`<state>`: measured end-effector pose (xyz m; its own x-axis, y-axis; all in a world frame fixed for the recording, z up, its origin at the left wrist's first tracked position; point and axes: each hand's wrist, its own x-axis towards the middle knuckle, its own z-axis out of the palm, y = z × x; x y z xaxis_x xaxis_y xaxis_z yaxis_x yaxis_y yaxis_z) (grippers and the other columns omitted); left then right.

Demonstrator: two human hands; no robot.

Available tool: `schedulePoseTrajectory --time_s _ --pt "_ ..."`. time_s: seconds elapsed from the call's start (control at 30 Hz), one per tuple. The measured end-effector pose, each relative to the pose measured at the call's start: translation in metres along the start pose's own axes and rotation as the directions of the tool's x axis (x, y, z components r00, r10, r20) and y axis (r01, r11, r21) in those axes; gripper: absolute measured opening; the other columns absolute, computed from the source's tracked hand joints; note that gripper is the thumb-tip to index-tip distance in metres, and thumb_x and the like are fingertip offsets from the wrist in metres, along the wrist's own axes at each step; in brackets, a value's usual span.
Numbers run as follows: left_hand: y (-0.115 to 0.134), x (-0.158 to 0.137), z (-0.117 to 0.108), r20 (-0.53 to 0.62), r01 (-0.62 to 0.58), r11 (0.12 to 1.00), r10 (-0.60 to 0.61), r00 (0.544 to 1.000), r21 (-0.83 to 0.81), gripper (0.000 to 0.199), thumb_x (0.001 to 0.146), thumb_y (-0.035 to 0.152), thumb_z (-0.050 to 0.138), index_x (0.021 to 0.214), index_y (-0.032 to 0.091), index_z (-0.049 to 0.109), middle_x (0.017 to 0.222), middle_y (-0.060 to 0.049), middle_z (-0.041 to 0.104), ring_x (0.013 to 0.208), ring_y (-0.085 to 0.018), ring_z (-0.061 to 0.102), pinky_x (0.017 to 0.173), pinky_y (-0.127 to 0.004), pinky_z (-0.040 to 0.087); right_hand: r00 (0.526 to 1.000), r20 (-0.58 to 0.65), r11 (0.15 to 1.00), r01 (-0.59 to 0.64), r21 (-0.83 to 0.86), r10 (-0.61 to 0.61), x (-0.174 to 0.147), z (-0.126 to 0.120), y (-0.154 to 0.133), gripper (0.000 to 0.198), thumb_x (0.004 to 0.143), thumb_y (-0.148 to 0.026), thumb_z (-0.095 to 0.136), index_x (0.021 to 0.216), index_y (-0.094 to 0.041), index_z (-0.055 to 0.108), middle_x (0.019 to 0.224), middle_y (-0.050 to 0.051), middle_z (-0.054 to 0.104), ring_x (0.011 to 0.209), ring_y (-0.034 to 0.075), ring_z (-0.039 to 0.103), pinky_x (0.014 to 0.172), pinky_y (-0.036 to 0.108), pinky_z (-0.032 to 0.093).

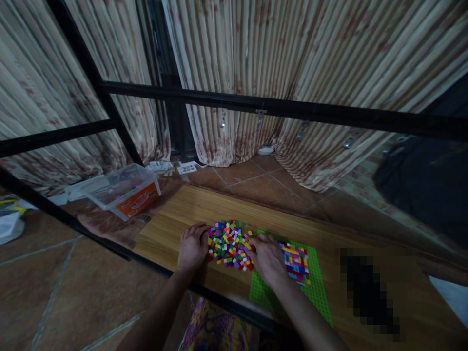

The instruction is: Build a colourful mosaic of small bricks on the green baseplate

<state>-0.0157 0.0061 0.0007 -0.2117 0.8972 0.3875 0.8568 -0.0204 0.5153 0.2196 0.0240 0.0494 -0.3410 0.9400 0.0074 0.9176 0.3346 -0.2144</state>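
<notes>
A pile of small multicoloured building bricks (228, 243) lies loose on the wooden tabletop (190, 204). At the pile's left edge rests my left hand (193, 246), its fingers curled and drawn together; whatever is between them is hidden. My right hand (268, 256) reaches into the right edge of the pile, thumb and fingers pinched among the bricks, and I cannot make out what they hold. Under and beside that hand is a green studded baseplate (318, 287). A patterned block of bricks (297, 261) is fixed on it, partly covered by my hand.
A black metal rail (226, 100) runs across beyond the table, and another bar (219, 298) passes along its near edge. On the tiled floor stands a clear plastic bin (124, 192) with an orange label. Striped curtains (234, 53) hang behind. A dark pixelated patch covers the table's right part.
</notes>
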Motion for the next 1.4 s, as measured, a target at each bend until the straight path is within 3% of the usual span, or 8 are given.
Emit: schedulePoseTrajectory --time_s 0.33,0.63,0.77,0.93,1.13,1.4 --pt "0.002 -0.001 0.0 -0.011 0.001 1.0 -0.002 1.0 -0.012 0.025 0.091 0.025 0.046 0.102 0.022 0.069 0.113 -0.006 0.068 0.108 -0.023 0.059 0.099 -0.042 0.043 0.997 0.072 1.0 0.017 -0.02 -0.015 0.003 -0.003 0.002 0.012 0.081 -0.025 0.066 0.093 -0.021 0.067 0.1 0.006 0.064 0.1 0.022 0.056 0.086 0.03 0.037" --pt "0.002 -0.002 0.001 -0.022 -0.007 1.0 0.006 1.0 -0.016 0.024 0.09 0.025 0.049 0.102 0.021 0.069 0.113 -0.005 0.068 0.107 -0.023 0.059 0.098 -0.042 0.044 1.0 0.021 0.998 0.0 0.066 -0.002 -0.001 -0.001 0.003 0.011 0.083 -0.018 0.062 0.094 -0.02 0.063 0.092 0.004 0.068 0.09 0.02 0.062 0.079 0.027 0.04" --pt "0.002 -0.002 0.001 -0.015 -0.002 1.0 0.002 1.0 -0.013 0.024 0.091 0.026 0.048 0.102 0.022 0.069 0.114 -0.005 0.067 0.108 -0.023 0.059 0.099 -0.042 0.043 0.999 0.022 0.996 0.026 0.085 -0.028 0.0 0.002 0.005 0.018 0.084 -0.015 0.06 0.1 -0.021 0.065 0.1 0.005 0.069 0.096 0.019 0.062 0.081 0.027 0.04" --pt "0.002 -0.002 0.001 -0.009 0.003 1.0 -0.003 1.0 -0.011 0.024 0.09 0.025 0.048 0.102 0.022 0.069 0.114 -0.005 0.068 0.108 -0.023 0.059 0.099 -0.042 0.043 0.996 0.073 0.998 0.039 0.057 -0.043 0.002 0.002 0.006 0.015 0.087 -0.013 0.052 0.089 -0.02 0.066 0.096 0.006 0.068 0.092 0.019 0.063 0.078 0.026 0.039" --pt "0.002 -0.001 0.001 -0.012 -0.004 1.0 0.004 1.0 -0.014 0.024 0.09 0.024 0.048 0.102 0.022 0.069 0.114 -0.005 0.068 0.108 -0.023 0.059 0.099 -0.042 0.043 1.0 0.017 0.982 -0.002 0.189 -0.002 0.001 0.003 0.009 0.017 0.092 -0.019 0.046 0.097 -0.019 0.063 0.089 0.005 0.071 0.081 0.017 0.065 0.072 0.025 0.038" --pt "0.001 -0.002 0.001 -0.009 -0.007 1.0 0.006 1.0 -0.004 0.026 0.091 0.026 0.046 0.102 0.021 0.069 0.115 -0.006 0.067 0.109 -0.024 0.058 0.1 -0.042 0.043 0.997 -0.072 0.944 0.0 0.33 0.025 -0.001 0.004 0.008 0.021 0.088 -0.024 0.046 0.09 -0.02 0.066 0.079 0.003 0.071 0.07 0.016 0.064 0.066 0.025 0.039"
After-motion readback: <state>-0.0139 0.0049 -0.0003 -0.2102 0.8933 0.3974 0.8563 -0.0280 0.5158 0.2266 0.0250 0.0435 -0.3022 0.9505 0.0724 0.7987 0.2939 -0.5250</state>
